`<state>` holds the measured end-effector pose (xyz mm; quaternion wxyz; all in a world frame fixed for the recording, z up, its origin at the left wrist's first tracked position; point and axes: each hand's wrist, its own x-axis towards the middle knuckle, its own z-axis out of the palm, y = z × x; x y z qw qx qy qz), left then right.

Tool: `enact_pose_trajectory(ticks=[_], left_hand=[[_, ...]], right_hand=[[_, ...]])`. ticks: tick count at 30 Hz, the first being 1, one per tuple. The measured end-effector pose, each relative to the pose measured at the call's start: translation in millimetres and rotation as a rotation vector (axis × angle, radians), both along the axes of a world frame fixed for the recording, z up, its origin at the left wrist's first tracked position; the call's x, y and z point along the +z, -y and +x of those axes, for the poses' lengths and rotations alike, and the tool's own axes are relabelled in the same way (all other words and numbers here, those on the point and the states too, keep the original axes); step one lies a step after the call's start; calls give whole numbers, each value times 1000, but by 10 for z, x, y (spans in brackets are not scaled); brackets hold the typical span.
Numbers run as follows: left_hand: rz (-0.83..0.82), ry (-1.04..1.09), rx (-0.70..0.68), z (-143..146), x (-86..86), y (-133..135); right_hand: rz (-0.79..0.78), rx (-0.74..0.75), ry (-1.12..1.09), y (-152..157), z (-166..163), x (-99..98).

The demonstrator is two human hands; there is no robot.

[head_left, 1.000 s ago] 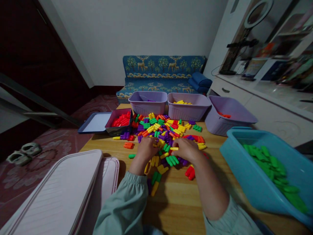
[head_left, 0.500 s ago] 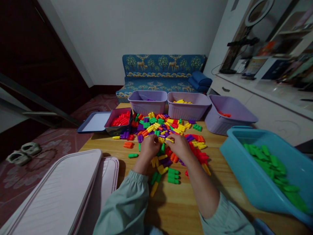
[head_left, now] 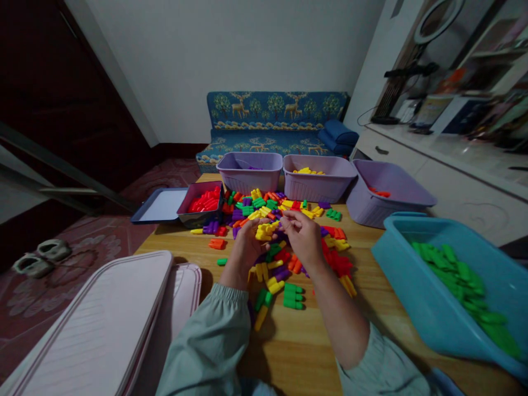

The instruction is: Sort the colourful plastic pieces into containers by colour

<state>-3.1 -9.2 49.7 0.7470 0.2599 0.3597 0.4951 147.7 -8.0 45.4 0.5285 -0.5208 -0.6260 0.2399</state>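
My left hand (head_left: 245, 247) is turned partly palm-up, its fingers curled around a cluster of yellow plastic blocks (head_left: 265, 231) shaped like joined bullets. Just right of it is my right hand (head_left: 304, 235), with thumb and fingers pinched together close to the cluster. Whatever lies between those fingertips is too small to make out. Below and around both hands spreads a pile of similar blocks in red, orange, purple, green and yellow. A green block (head_left: 293, 297) lies nearer me on the wooden table (head_left: 297, 352).
Beyond the pile stand lilac bins with purple (head_left: 249, 179), yellow (head_left: 319, 187) and orange blocks (head_left: 367, 212). A blue tub (head_left: 416, 291) of green blocks is at right. At left are a box (head_left: 198, 220) of red blocks and pale lids (head_left: 103, 319).
My left hand has rolled palm-up, and a yellow cluster now shows in it. My right hand has shifted slightly up, its fingers drawn together. The bins have stayed put.
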Motion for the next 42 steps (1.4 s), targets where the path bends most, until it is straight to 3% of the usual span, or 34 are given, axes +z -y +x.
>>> enact_pose_trajectory(ticks=[2, 4, 6, 9, 24, 34, 42], left_hand=[[-53, -33, 46, 8, -14, -20], [-84, -72, 94, 23, -55, -47], [-78, -110, 110, 39, -106, -68], [-16, -162, 114, 54, -155, -71], [44, -295, 84, 67, -150, -45], [22, -296, 91, 64, -146, -45], [9, -277, 79, 75, -105, -30]], right_hand=[[33, -118, 184, -62, 122, -57], [-42, -184, 439, -110, 240, -154], [-168, -200, 649, -129, 311, -259], [-268, -187, 793, -119, 326, -352], [-263, -191, 855, -57, 277, -274], [-194, -338, 640, -102, 371, -186], [-324, -168, 831, -90, 360, -281]])
